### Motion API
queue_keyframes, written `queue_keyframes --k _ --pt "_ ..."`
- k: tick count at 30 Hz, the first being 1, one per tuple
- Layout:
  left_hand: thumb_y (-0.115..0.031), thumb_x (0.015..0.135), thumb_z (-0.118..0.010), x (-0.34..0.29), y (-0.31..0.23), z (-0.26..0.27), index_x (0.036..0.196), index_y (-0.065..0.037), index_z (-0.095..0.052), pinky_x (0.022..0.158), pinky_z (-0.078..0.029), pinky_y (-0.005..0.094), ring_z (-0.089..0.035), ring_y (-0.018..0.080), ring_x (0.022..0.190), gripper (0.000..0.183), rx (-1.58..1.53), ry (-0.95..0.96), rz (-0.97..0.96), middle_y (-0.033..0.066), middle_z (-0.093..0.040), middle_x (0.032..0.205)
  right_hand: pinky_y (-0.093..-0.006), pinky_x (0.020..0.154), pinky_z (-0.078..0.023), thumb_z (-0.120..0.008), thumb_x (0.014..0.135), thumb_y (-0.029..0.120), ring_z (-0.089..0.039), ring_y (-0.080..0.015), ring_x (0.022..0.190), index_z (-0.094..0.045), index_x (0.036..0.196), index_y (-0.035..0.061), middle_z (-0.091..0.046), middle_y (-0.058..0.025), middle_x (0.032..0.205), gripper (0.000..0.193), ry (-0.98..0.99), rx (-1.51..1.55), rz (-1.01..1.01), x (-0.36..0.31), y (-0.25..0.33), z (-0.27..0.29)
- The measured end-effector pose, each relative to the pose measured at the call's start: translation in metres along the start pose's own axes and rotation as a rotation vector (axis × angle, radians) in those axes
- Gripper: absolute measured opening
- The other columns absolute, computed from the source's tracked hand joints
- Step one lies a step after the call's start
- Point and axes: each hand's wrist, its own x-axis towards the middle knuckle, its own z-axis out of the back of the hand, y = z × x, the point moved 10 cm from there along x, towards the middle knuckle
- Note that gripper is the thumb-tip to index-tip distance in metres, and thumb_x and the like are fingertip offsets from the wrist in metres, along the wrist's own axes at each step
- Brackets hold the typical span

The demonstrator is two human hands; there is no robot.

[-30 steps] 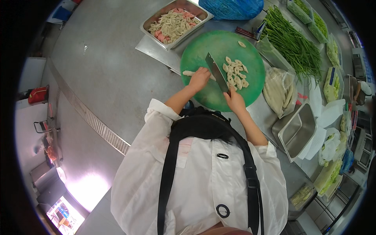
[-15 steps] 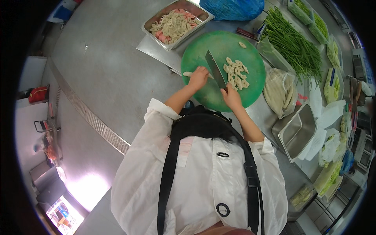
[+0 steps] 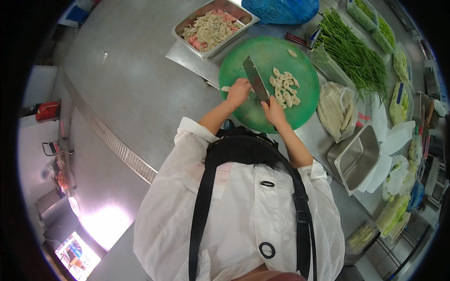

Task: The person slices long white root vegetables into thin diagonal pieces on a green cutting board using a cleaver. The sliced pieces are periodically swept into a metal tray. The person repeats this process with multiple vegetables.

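Note:
On a round green cutting board (image 3: 243,114), my right hand (image 3: 273,113) is closed round the handle of a cleaver (image 3: 254,77), its broad blade slanting up and to the left. My left hand (image 3: 239,92) presses a pale, tube-shaped food stick (image 3: 225,89) to the board, fingers bent over it just left of the blade. One end of the stick pokes out left of the hand; most of it is hidden beneath the fingers. Right of the blade lie several slanted slices (image 3: 285,89) with holes in them. A single slice (image 3: 292,53) rests apart near the board's far edge.
Beyond the board stands a metal pan (image 3: 251,22) of pale slices and pink pieces, beside a blue plastic bag (image 3: 281,10). To the right are long green stalks (image 3: 351,51), a clear bag (image 3: 335,110) of uncut pale sticks and another metal pan (image 3: 358,157).
The cleaver's blade has tilted, showing more of its flat side, and sits slightly closer to my left hand. My left hand stays on the stick. The whole view has shifted slightly.

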Motion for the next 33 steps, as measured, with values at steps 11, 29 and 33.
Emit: queue_keyframes --k 11,29,33 --pt "-0.006 0.076 -0.063 -0.005 0.016 -0.010 0.080 -0.004 -0.062 0.074 -0.049 0.0422 -0.059 0.0327 0.086 0.004 0.001 0.057 0.078 0.0103 -0.059 0.089 -0.0530 0.065 -0.049 -0.058 0.091 0.029 -0.063 -0.0433 0.074 -0.045 0.096 0.0026 -0.066 -0.0213 0.079 0.030 0.115 -0.141 0.019 -0.042 0.000 0.016" --pt "-0.005 0.074 -0.062 -0.008 0.024 -0.008 0.072 -0.002 -0.060 0.072 -0.049 0.0425 -0.059 0.0329 0.082 0.003 -0.035 -0.013 0.107 0.0126 -0.058 0.086 -0.0507 0.065 -0.048 -0.058 0.091 0.029 -0.064 -0.0427 0.075 -0.045 0.100 0.0004 -0.066 -0.0219 0.081 0.032 0.119 -0.098 0.071 -0.035 0.003 0.009" --pt "-0.004 0.073 -0.063 -0.003 0.025 -0.011 0.074 -0.003 -0.061 0.071 -0.049 0.0429 -0.058 0.0332 0.082 0.003 -0.056 -0.004 0.095 0.0131 -0.058 0.084 -0.0504 0.065 -0.048 -0.058 0.092 0.030 -0.063 -0.0426 0.075 -0.045 0.097 0.0018 -0.065 -0.0209 0.079 0.032 0.031 -0.017 0.027 -0.004 0.003 -0.013"
